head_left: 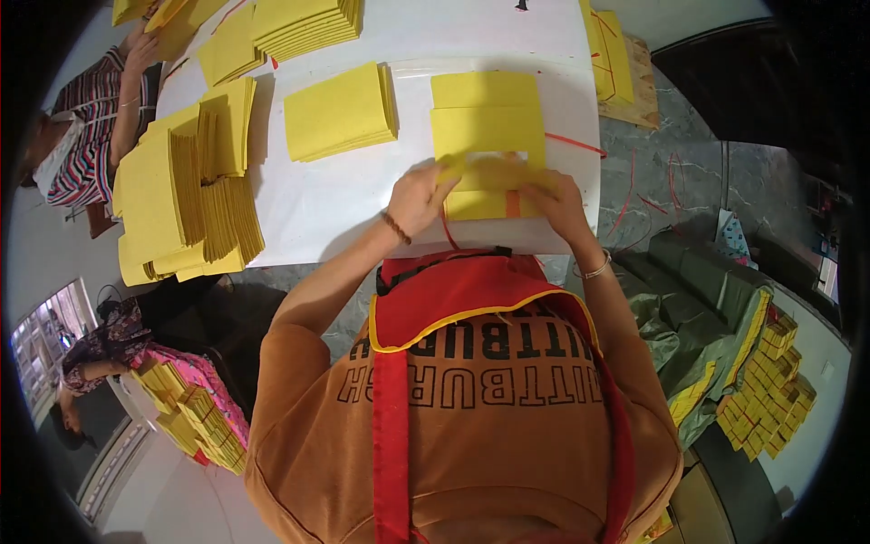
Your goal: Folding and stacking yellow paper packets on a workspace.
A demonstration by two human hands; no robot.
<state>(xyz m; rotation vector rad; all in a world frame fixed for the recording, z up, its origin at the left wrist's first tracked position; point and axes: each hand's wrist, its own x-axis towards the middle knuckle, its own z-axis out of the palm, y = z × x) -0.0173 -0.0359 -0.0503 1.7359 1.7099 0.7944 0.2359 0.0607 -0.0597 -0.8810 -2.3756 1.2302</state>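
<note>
Close to the table's near edge, my left hand [419, 198] and my right hand [559, 207] are closed on the two ends of a yellow paper piece [497, 174], blurred by motion. Beneath it lies a stack of yellow paper [487, 93], its sheets slightly offset. A red strip [575, 143] runs out from the stack's right side, and another bit of red hangs near my left wrist. To the left of my hands rests a smaller fanned stack of yellow paper [335, 113]. My fingertips are partly smeared.
Tall yellow paper bundles [163, 195] crowd the table's left end, with more stacks [304, 27] at the far side. A co-worker in a striped top [91, 118] handles yellow paper at the far left. Tied bundles [766, 390] are piled at right; red strips [625, 195] litter the floor.
</note>
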